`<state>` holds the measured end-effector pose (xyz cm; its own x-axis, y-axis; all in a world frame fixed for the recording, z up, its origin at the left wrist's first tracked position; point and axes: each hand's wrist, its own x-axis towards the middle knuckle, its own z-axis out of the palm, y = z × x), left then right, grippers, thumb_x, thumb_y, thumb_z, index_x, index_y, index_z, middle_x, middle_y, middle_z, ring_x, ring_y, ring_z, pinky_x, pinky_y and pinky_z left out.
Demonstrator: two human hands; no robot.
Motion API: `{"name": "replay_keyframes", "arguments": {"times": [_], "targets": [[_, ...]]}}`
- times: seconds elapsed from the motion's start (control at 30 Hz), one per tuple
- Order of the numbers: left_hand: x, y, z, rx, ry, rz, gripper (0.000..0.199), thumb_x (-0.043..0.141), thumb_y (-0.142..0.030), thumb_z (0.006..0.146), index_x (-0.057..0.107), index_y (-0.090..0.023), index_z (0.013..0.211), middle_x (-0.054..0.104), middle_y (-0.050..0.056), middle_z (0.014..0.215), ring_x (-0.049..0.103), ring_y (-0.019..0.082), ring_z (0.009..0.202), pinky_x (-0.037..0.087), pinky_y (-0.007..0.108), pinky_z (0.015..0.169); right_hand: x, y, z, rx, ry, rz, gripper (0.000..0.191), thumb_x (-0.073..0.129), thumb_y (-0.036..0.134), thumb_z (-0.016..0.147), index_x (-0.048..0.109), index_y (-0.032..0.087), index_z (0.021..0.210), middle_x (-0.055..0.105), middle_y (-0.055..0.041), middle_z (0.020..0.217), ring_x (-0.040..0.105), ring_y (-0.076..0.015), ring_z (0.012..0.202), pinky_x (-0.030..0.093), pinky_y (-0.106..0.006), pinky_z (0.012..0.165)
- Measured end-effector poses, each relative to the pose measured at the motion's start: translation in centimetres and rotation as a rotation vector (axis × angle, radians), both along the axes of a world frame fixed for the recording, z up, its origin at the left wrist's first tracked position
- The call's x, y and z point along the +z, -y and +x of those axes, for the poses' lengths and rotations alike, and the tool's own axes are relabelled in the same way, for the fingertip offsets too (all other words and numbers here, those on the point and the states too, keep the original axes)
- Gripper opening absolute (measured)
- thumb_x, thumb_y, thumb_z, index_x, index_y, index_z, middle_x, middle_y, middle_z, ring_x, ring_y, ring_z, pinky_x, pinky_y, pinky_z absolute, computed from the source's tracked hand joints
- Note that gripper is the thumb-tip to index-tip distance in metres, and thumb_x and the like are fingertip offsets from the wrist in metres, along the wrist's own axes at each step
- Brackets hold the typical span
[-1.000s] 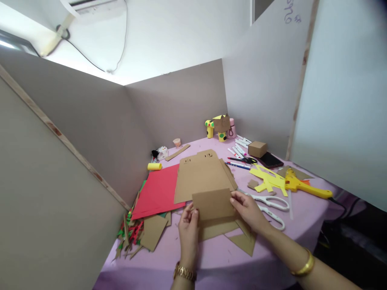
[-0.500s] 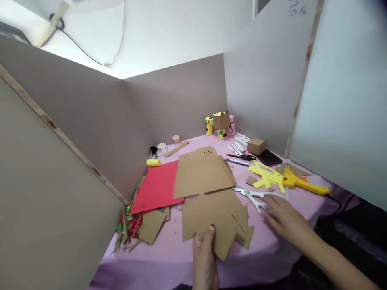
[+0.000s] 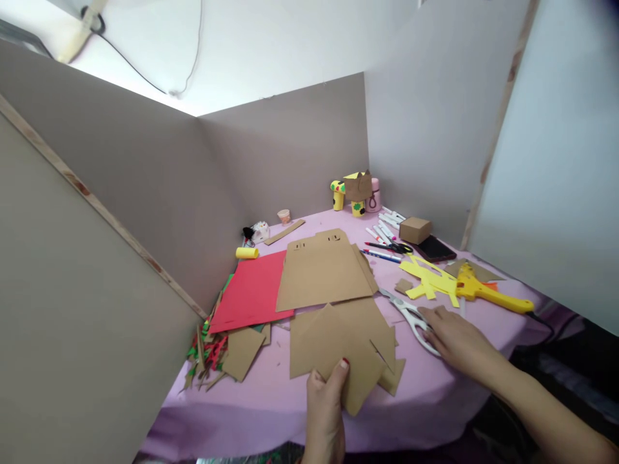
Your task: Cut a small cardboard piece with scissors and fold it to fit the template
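At the table's front edge, my left hand (image 3: 326, 403) pinches a brown cardboard piece (image 3: 355, 377), thumb on top and fingers underneath. This piece overlaps other cardboard offcuts. To the right, my right hand (image 3: 452, 335) is closed at the white handles of the scissors (image 3: 411, 316), which lie low over the cloth with blades together, pointing at the cardboard stack. Beyond my left hand lies a larger cardboard sheet (image 3: 324, 274) with small slits near its far edge. It partly covers a red sheet (image 3: 254, 287).
Paper and cardboard scraps (image 3: 213, 351) heap at the left edge. On the right lie yellow paper cutouts (image 3: 430, 280), a yellow glue gun (image 3: 493, 293) with a cord, a phone (image 3: 435, 249), a small cardboard box (image 3: 414, 229) and markers (image 3: 382, 232). Grey partitions (image 3: 290, 148) enclose the table.
The scissors have gone from spread to shut, and their handles have come together under my right hand. My left hand keeps its hold on the cardboard. The view has shifted slightly.
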<state>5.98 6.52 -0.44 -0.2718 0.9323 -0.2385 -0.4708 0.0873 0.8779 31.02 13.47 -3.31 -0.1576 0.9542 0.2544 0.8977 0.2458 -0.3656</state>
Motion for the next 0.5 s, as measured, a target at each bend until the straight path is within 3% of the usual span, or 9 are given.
{"name": "replay_keyframes", "arguments": {"times": [0.1,0.2,0.33,0.4,0.5], "targets": [[-0.1,0.1,0.0,0.009,0.022,-0.006,0.064,0.079,-0.031,0.059,0.051,-0.009,0.112,0.067,0.016,0.102,0.063,0.029,0.095,0.053,0.037,0.081,0.0,1.2,0.4,-0.029,-0.235,-0.053,0.043,0.038,0.039,0.084,0.052,0.018,0.119,0.063,-0.0153,0.103,0.061,-0.0295,0.093,0.050,-0.042,0.079],[-0.4,0.2,-0.2,0.013,0.045,-0.021,0.066,0.080,-0.031,0.057,0.051,-0.009,0.112,0.068,0.016,0.101,0.063,0.030,0.097,0.052,0.037,0.083,-0.1,4.0,0.7,-0.107,-0.859,-0.270,0.053,0.052,0.052,0.076,0.052,0.025,0.122,0.065,-0.0115,0.102,0.061,-0.0288,0.095,0.052,-0.038,0.078],[-0.3,0.3,-0.2,0.003,0.021,-0.020,0.063,0.080,-0.032,0.057,0.055,-0.009,0.110,0.068,0.015,0.102,0.062,0.029,0.098,0.052,0.035,0.082,0.3,8.3,0.4,-0.134,-1.515,-0.614,0.048,0.072,0.044,0.064,0.064,0.028,0.108,0.067,-0.0098,0.096,0.062,-0.0260,0.077,0.052,-0.037,0.069],[0.0,0.4,-0.1,0.002,0.010,-0.014,0.059,0.079,-0.032,0.060,0.056,-0.009,0.109,0.067,0.015,0.103,0.062,0.028,0.098,0.052,0.034,0.081,0.8,9.8,-0.3,-0.085,-1.681,-0.762,0.037,0.074,0.038,0.065,0.067,0.026,0.100,0.066,-0.0066,0.084,0.059,-0.0206,0.067,0.051,-0.034,0.065],[0.5,0.8,0.0,0.008,0.010,-0.022,0.056,0.075,-0.030,0.066,0.054,-0.009,0.113,0.067,0.015,0.106,0.062,0.027,0.099,0.050,0.034,0.085,1.4,11.0,-1.6,0.090,-1.755,-0.889,0.031,0.076,0.033,0.067,0.067,0.024,0.094,0.061,-0.0010,0.074,0.053,-0.0127,0.060,0.046,-0.025,0.059]]}}
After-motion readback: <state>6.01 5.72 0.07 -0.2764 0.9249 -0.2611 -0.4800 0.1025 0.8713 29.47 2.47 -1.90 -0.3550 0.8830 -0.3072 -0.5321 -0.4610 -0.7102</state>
